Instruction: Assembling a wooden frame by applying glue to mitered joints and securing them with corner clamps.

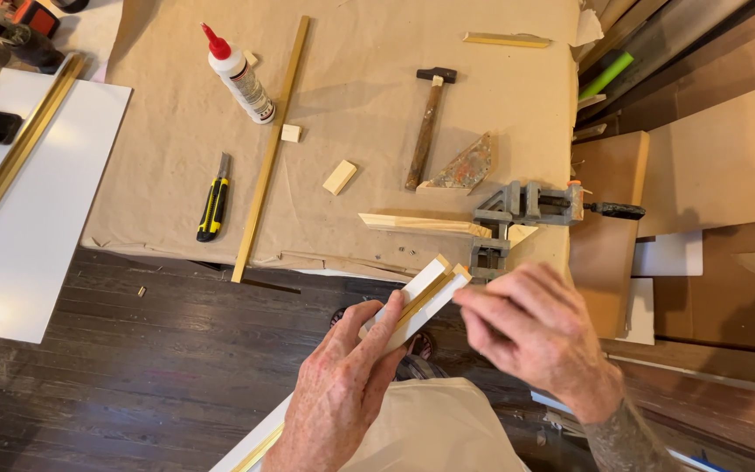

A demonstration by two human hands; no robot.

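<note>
My left hand (342,385) grips a length of white and gold frame moulding (421,293) that runs from the lower left up to a mitred end near the table's front edge. My right hand (530,328) is at that end, its fingertips pinched on the tip of the moulding. Just beyond sits a grey corner clamp (517,214) holding another pale moulding piece (417,225) on the paper-covered table (351,52).
On the table lie a hammer (428,127), a glue bottle with a red cap (239,74), a yellow and black utility knife (214,199), a long gold strip (271,149), small wood blocks (339,177) and a triangular block (463,166). A white board (28,227) lies at left, cardboard sheets at right.
</note>
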